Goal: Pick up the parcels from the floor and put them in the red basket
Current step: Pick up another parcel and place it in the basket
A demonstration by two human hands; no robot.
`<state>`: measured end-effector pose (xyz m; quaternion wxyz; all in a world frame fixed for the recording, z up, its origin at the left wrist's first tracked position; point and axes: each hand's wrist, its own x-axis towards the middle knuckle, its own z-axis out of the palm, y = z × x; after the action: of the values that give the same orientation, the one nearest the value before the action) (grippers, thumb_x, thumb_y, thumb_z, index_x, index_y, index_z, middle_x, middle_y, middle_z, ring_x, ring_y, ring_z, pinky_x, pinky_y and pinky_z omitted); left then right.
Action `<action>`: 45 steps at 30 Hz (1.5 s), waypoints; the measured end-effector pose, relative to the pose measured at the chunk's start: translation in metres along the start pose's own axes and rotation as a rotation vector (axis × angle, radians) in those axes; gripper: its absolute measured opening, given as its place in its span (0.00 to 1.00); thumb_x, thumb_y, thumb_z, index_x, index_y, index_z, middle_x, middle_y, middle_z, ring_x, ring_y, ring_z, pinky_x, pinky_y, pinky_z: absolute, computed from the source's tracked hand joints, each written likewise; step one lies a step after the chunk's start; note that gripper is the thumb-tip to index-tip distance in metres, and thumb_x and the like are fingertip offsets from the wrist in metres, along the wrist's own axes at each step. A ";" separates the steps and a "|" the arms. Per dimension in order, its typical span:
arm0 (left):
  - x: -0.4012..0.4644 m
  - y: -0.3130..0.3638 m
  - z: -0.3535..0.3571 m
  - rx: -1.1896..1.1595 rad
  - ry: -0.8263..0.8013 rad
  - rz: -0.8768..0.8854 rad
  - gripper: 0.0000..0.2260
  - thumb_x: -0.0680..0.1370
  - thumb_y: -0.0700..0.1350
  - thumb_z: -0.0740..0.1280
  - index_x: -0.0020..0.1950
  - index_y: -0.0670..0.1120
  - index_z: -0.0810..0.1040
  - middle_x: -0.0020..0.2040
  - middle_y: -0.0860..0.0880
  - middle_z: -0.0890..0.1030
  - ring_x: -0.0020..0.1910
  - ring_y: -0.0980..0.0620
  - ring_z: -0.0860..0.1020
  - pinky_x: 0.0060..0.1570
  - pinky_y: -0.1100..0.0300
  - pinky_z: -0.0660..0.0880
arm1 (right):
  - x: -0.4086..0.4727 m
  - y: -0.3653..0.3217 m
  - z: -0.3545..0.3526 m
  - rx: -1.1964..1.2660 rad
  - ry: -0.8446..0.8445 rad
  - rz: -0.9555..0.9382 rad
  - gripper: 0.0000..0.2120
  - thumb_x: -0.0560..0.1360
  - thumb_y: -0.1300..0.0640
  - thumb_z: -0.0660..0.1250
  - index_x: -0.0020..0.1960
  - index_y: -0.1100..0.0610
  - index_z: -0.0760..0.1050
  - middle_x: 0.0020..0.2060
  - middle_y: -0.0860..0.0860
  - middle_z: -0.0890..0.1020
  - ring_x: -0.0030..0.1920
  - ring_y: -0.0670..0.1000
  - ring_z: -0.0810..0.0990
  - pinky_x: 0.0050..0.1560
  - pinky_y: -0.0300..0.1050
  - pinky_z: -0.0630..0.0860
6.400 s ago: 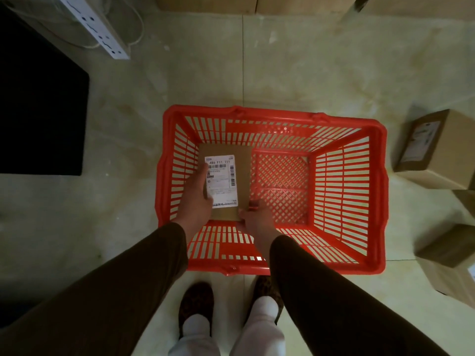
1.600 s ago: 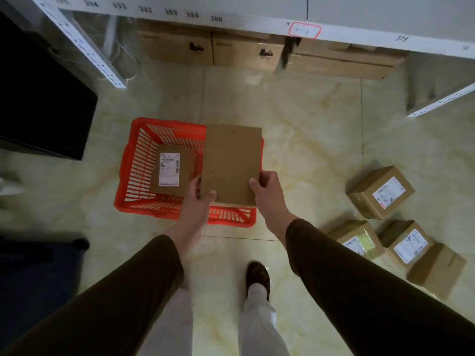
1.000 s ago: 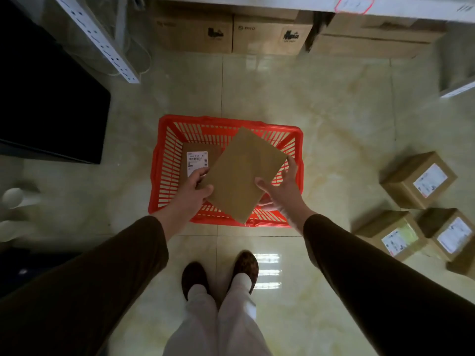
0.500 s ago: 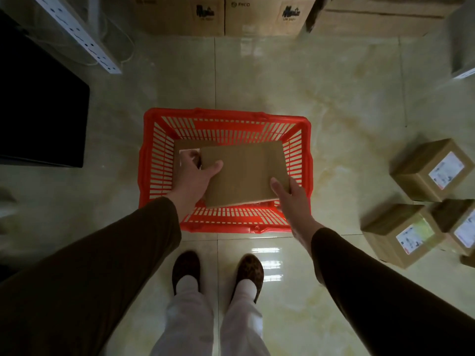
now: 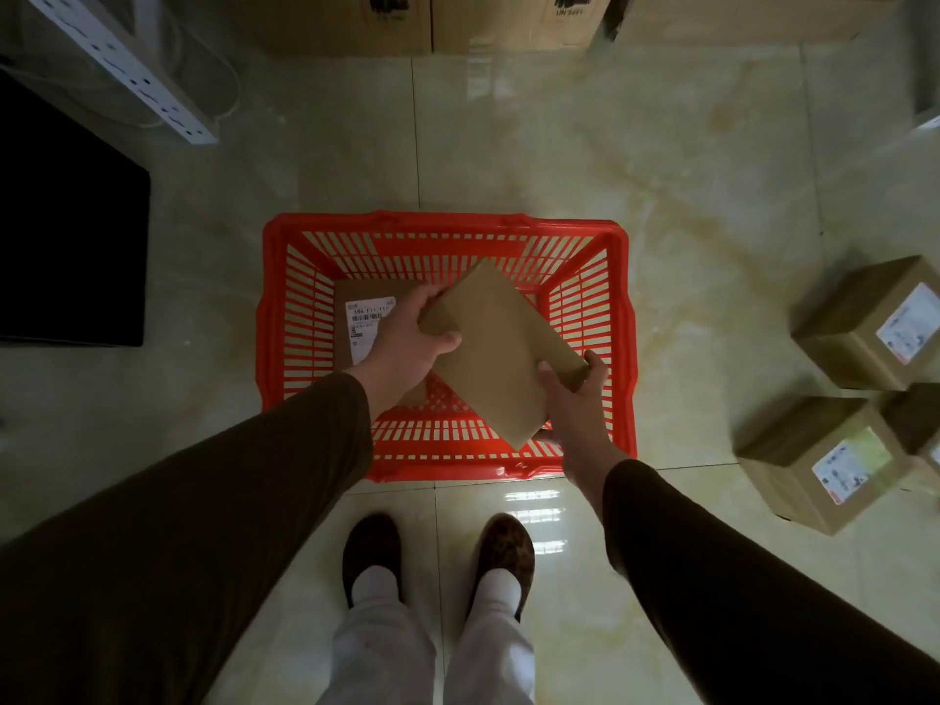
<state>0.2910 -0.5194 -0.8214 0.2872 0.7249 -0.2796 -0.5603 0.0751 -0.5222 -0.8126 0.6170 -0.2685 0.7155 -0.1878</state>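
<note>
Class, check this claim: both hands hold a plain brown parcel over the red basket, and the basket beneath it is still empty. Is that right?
Not quite. The head view shows the red basket is not empty: a labelled parcel already lies inside, on its left. The rest stands: left hand and right hand hold the plain brown parcel over it.

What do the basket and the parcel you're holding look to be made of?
Red basket: apparently moulded plastic, slightly glossy, with slotted walls and a mesh floor. Held parcel: seemingly matte brown cardboard, plain face up, crisp edges, in the grip of the left hand and right hand.
</note>
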 end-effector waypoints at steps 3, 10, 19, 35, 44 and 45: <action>0.013 -0.002 0.009 0.044 0.035 0.019 0.29 0.76 0.46 0.74 0.75 0.59 0.68 0.72 0.50 0.67 0.69 0.50 0.70 0.71 0.47 0.69 | 0.009 0.004 0.002 0.034 0.044 0.042 0.22 0.82 0.54 0.65 0.71 0.50 0.59 0.64 0.50 0.70 0.54 0.50 0.77 0.38 0.53 0.83; 0.040 -0.015 0.018 -0.013 0.077 0.043 0.29 0.73 0.47 0.77 0.67 0.56 0.65 0.64 0.53 0.75 0.64 0.51 0.76 0.65 0.47 0.75 | 0.029 0.023 0.008 0.024 0.081 0.149 0.20 0.81 0.54 0.67 0.66 0.53 0.61 0.66 0.55 0.73 0.64 0.64 0.79 0.47 0.59 0.85; 0.085 -0.034 0.005 0.298 0.004 0.068 0.31 0.73 0.45 0.77 0.72 0.52 0.67 0.72 0.50 0.69 0.72 0.47 0.69 0.70 0.49 0.69 | 0.056 0.047 0.036 -0.084 -0.021 0.299 0.25 0.82 0.57 0.65 0.76 0.52 0.60 0.73 0.57 0.71 0.66 0.65 0.79 0.50 0.60 0.85; 0.110 -0.056 -0.009 0.868 0.146 0.154 0.33 0.75 0.55 0.73 0.76 0.54 0.65 0.77 0.46 0.66 0.76 0.39 0.58 0.73 0.42 0.59 | 0.100 0.069 0.056 -0.382 0.005 0.225 0.22 0.80 0.66 0.63 0.71 0.51 0.66 0.59 0.53 0.78 0.54 0.57 0.82 0.55 0.56 0.84; 0.066 -0.034 -0.010 0.674 0.107 0.151 0.35 0.74 0.50 0.74 0.77 0.53 0.62 0.78 0.48 0.64 0.78 0.44 0.60 0.75 0.44 0.61 | 0.062 0.040 0.034 -0.359 0.001 0.165 0.08 0.83 0.56 0.64 0.62 0.52 0.73 0.45 0.47 0.80 0.42 0.48 0.81 0.38 0.38 0.76; 0.054 -0.028 -0.009 0.649 0.107 0.151 0.35 0.75 0.49 0.74 0.78 0.53 0.62 0.78 0.48 0.64 0.78 0.45 0.59 0.75 0.44 0.61 | 0.054 0.033 0.032 -0.353 -0.001 0.126 0.08 0.83 0.55 0.64 0.62 0.52 0.74 0.47 0.47 0.81 0.43 0.48 0.82 0.39 0.39 0.76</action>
<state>0.3141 -0.5393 -0.8750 0.0963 0.7840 -0.4810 -0.3804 0.0963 -0.5275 -0.8803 0.5710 -0.3275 0.7525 -0.0201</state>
